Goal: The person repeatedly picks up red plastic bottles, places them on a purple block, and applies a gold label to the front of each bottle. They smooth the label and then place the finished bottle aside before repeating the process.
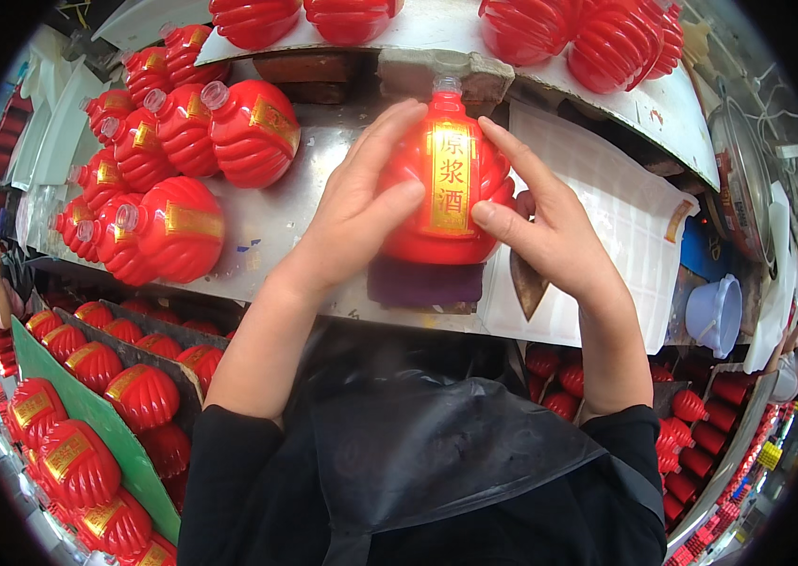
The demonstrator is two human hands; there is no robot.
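A round red bottle (453, 174) with swirled ridges and a clear neck stands upright before me. Down its front runs a gold, red-edged label (449, 203) with dark characters. My left hand (361, 203) curves round its left side, the thumb near the label's edge. On the other side my right hand (540, 212) presses its thumb and forefinger along the label's right edge. From under that hand a brown pointed blade (527, 285) sticks out; whether the lower fingers grip it is hidden. Beneath the bottle lies a folded dark purple cloth (422, 285).
Several red bottles with gold labels (193, 231) lean in a group at the left. More red bottles (616, 42) stand on a raised white board (446, 38). A white plastic tray (597, 179) and a pale blue bucket (713, 316) are at the right. Bottle-filled crates (97, 420) flank me below.
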